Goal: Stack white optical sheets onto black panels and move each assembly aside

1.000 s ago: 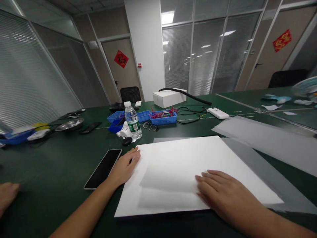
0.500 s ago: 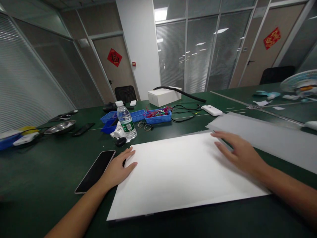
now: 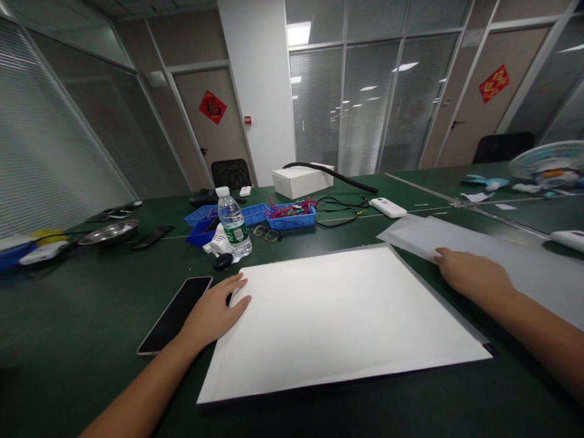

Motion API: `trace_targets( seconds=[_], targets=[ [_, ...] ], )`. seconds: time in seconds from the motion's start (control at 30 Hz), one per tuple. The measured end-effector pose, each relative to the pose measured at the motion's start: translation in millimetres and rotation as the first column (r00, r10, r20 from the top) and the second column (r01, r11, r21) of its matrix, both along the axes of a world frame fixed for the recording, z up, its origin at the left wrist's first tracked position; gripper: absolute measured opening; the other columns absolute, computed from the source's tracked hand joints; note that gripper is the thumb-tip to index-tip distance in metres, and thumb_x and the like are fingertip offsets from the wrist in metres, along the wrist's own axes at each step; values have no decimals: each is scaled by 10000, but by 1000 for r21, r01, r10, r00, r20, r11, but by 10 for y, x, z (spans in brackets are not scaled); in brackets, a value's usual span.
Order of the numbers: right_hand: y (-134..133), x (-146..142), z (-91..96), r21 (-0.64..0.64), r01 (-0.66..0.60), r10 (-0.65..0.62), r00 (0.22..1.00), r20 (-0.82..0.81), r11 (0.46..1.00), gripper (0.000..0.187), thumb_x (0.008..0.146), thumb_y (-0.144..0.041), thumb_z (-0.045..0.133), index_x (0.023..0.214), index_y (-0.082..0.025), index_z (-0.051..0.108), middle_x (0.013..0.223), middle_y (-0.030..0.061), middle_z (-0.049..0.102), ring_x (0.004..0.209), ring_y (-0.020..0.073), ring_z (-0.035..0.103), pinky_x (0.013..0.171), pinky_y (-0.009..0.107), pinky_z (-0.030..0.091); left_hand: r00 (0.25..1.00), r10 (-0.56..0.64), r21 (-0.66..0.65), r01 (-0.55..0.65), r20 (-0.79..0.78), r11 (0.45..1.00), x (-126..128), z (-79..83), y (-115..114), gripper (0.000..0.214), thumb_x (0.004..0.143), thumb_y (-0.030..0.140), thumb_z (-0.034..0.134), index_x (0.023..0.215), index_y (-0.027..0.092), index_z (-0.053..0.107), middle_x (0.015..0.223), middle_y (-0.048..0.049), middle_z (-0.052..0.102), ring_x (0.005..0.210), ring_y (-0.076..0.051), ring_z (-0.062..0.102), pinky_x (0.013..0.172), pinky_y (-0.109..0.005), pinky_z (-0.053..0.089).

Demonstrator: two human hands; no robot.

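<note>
A large white sheet of paper [image 3: 337, 316] lies flat in front of me, over something whose grey edge and dark corner show along its right side. My left hand [image 3: 219, 310] rests on the sheet's left edge, fingers spread. Off to the right, my right hand [image 3: 469, 271] pinches the near edge of a translucent sheet [image 3: 538, 267], which lies on the table with part of it behind my forearm. Just left of my left hand is a smartphone [image 3: 176, 316] with a dark screen.
Beyond the paper stand a water bottle [image 3: 235, 225], a black mouse [image 3: 222, 261], glasses [image 3: 269, 233] and a blue tray [image 3: 292, 220] of coloured wires. Farther back are a white box [image 3: 303, 181] with a black tube, and a white device [image 3: 387, 207]. A metal bowl [image 3: 109, 233] sits at left.
My right hand has moved right, off the white paper and onto the translucent sheet, its fingers closing on the edge. My left hand has stayed in place.
</note>
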State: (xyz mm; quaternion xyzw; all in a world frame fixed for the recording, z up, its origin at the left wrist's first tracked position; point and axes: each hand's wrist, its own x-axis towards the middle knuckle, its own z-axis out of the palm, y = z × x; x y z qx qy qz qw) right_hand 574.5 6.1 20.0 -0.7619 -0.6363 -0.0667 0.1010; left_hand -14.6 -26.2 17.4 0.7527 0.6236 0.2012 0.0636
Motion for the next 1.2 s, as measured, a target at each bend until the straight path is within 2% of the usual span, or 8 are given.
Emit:
trace_targets(
  seconds=[0.27, 0.4, 0.47, 0.53, 0.63, 0.97, 1.1, 1.2],
  targets=[
    [-273, -552, 369, -8, 135, -133, 982, 135, 991, 448, 1014, -445, 292, 1152, -162, 611, 992, 198, 700, 794, 357, 682, 652, 451, 476, 999, -17, -3, 17, -30, 1000, -36, -2, -44, 540, 968, 522, 502, 1427, 284, 657, 1596, -53, 517, 1394, -321, 571, 1185, -495, 440],
    [-576, -1171, 271, 128, -154, 113, 952, 286, 980, 395, 1035, -429, 313, 1157, -192, 605, 939, 105, 732, 733, 294, 696, 562, 381, 466, 999, -28, -15, 27, -37, 1000, -61, -28, -49, 546, 982, 525, 471, 1441, 287, 646, 1621, -52, 480, 1449, -322, 513, 1215, -496, 399],
    [-763, -1469, 140, 217, -447, 357, 865, 352, 868, 342, 1027, -340, 359, 1179, -196, 629, 952, 86, 745, 730, 247, 704, 586, 356, 502, 999, -35, -15, 34, -40, 999, -62, -40, -47, 553, 988, 516, 467, 1450, 266, 638, 1608, -63, 497, 1467, -314, 492, 1228, -488, 380],
    [-941, -1721, 25, 251, -693, 582, 711, 394, 676, 320, 1004, -235, 391, 1179, -202, 657, 1035, 80, 752, 791, 205, 717, 667, 333, 548, 998, -43, -9, 43, -39, 999, -55, -50, -40, 556, 991, 513, 467, 1448, 249, 640, 1600, -74, 507, 1467, -310, 493, 1230, -483, 378],
    [-1114, -1969, -51, 234, -855, 775, 519, 361, 464, 265, 992, -213, 454, 1099, -209, 697, 1072, 59, 749, 859, 191, 715, 721, 325, 566, 998, -53, -1, 53, -31, 999, -36, -69, -21, 561, 1006, 543, 447, 1427, 239, 658, 1591, -83, 517, 1456, -312, 506, 1223, -487, 384],
    [-1049, -1883, -2, 134, -960, 955, 265, 137, 247, 505, 1015, -497, 516, 1425, -215, 601, 1435, 89, 610, 1236, 211, 629, 1008, 369, 526, 998, -55, -17, 54, -16, 998, 2, -227, 120, 732, 986, 699, 416, 1487, 194, 589, 1615, -101, 485, 1482, -337, 464, 1248, -521, 329],
    [-894, -1677, -3, 220, -927, 923, 345, 171, 305, 450, 1007, -410, 536, 1390, -195, 631, 1420, 96, 620, 1283, 222, 606, 1040, 396, 509, 998, -42, 1, 42, -47, 999, 2, -309, 171, 820, 897, 744, 538, 1473, 164, 596, 1600, -130, 502, 1471, -364, 468, 1239, -531, 337],
    [-630, -1354, -33, 290, -802, 804, 577, 145, 522, 375, 1002, -370, 541, 1311, -213, 682, 1314, 76, 684, 1250, 230, 623, 1079, 434, 481, 998, -43, 18, 44, -55, 999, -11, -368, 192, 817, 874, 732, 568, 1464, 166, 600, 1590, -127, 516, 1460, -364, 479, 1241, -535, 334]
  ],
)
